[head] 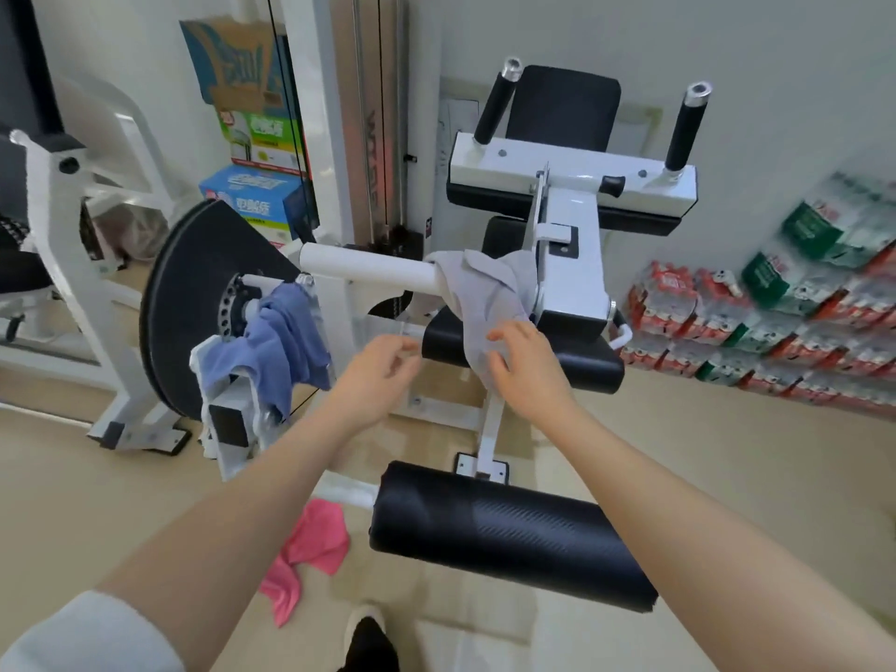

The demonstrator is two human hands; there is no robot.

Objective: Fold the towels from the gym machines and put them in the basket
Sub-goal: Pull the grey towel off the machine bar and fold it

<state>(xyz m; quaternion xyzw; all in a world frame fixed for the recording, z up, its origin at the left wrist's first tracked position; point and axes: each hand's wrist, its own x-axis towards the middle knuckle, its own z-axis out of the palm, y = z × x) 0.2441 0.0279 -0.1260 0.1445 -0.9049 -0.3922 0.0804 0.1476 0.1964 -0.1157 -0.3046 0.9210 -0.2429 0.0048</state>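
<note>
grey towel [485, 303]: draped on machine bar at 12 o'clock, right hand [526, 366] pinching its hanging end; left hand [383, 366] loosely curled, empty. blue towel [281, 341] at 10 o'clock, pink towel [305, 555] on floor at 7 o'clock: both unfolded. basket unseen; task looks barely begun.

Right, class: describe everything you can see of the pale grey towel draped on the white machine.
The pale grey cloth towel is soft, crumpled and unfolded. It hangs over the white round bar where that bar meets the machine's white frame, and trails down across the black padded seat. The right hand grips its lower end. The left hand hovers beside it, not touching.
</note>
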